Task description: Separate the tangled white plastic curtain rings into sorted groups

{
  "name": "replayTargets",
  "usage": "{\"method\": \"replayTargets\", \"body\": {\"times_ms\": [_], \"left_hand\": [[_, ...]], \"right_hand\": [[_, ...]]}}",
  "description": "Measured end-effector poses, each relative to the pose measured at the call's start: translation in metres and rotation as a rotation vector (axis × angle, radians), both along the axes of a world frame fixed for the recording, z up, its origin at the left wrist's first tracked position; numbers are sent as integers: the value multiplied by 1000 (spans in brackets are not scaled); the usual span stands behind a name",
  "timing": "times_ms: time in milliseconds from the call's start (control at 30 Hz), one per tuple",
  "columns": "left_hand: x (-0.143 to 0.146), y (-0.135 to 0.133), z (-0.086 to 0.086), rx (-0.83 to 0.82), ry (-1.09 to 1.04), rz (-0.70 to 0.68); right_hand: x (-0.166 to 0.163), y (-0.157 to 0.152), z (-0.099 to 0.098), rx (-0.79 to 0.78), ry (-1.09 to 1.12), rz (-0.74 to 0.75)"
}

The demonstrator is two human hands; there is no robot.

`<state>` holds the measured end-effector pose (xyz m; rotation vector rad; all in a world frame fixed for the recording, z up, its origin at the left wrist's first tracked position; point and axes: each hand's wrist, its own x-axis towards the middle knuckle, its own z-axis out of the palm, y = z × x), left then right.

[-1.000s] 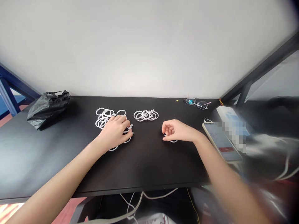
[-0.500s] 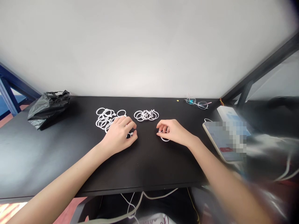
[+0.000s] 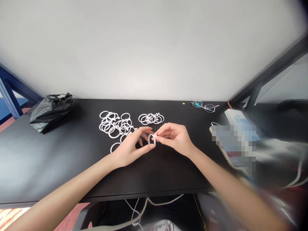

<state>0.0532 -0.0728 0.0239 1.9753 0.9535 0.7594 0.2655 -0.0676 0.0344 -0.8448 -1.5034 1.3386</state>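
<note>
The bare left hand (image 3: 131, 147) curves around the left side of a thin white plastic-looking ring (image 3: 149, 140), thumb at its lower edge; whether it grips, I cannot tell. The ring, upright, shows as a narrow oval, its upper right pinched by the bare right hand (image 3: 176, 138). Beyond lies a loose white ring heap (image 3: 124, 129).

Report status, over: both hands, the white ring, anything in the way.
Right hand pinching white ring near its top. Left hand thumb at ring's lower edge. Nothing seen blocking it; left hand partly hides nearby ring pile.

White ring (image 3: 155, 141), black table (image 3: 158, 175)
</note>
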Motion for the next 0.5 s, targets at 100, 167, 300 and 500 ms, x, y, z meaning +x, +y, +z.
{"method": "replayTargets", "body": {"times_ms": [100, 167, 300, 500], "left_hand": [[1, 1, 3, -103, -48, -29], [1, 1, 3, -112, -76, -24], [1, 2, -2, -68, -89, -24], [0, 3, -7, -49, -51, 105]], "right_hand": [[-2, -1, 0, 30, 38, -10], [-3, -1, 0, 44, 45, -32], [-6, -2, -2, 82, 42, -58], [-9, -4, -8, 217, -41, -123]]}}
